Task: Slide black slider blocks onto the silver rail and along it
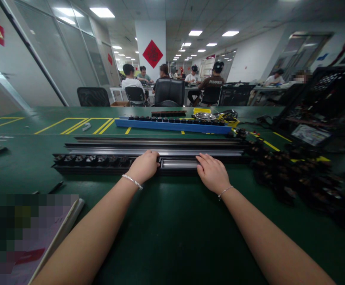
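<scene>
Both my hands rest on the nearest of several long metal rails [178,163] lying across the green table [172,229]. My left hand [144,166] is curled over the rail's front edge, fingers bent and pressed against it, just right of a row of small black parts [92,160] seated in the rail. My right hand [211,172] lies on the rail farther right, fingers together and bent over its edge. A bare silvery stretch of rail shows between the two hands. What the fingertips pinch, if anything, is hidden.
More rails [160,145] lie behind. A blue rail with black parts [175,124] sits farther back beside a metal bowl [204,116]. A heap of dark small parts [294,174] fills the right. Papers [41,241] lie front left. Several people sit at desks far behind.
</scene>
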A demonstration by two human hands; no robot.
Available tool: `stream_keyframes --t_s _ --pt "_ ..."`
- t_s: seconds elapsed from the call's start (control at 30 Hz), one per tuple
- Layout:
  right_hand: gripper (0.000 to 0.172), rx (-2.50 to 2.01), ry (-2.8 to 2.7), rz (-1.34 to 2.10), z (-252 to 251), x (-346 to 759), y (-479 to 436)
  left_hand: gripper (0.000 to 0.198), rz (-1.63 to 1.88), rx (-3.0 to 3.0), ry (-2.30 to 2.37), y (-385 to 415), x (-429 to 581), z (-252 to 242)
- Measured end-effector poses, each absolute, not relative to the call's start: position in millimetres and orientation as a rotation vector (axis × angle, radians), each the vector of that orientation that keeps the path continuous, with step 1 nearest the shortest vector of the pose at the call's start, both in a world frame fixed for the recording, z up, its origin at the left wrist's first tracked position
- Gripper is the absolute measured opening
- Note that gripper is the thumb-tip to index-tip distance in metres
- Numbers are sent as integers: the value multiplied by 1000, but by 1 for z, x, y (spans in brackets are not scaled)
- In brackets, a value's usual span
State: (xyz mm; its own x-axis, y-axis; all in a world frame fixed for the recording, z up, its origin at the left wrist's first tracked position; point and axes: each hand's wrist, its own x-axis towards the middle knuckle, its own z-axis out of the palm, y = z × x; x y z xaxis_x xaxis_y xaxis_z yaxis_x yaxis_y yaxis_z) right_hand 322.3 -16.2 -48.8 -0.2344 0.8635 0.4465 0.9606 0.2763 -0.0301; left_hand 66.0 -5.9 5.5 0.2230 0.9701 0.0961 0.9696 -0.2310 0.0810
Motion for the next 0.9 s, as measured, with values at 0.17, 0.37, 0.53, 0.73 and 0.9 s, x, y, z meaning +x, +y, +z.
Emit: stream_keyframes --t_s 0.17,0.37,0.53,0.73,0.9 --pt "45 -1657 -2184 -351 -48 322 -16 33 211 2441 1948 -8 69 6" --pt "45 -1666 -2183 -360 -48 322 -16 34 237 2441 1940 -10 73 5" --pt "45 -1667 -2181 -356 -48 322 -17 34 280 2448 1933 -10 77 3" --pt "45 -1654 -2173 -373 -49 322 -16 34 289 2459 1920 -11 81 1" --pt "45 -1649 -2170 -367 -48 321 -17 45 362 2439 1909 -9 83 -3"
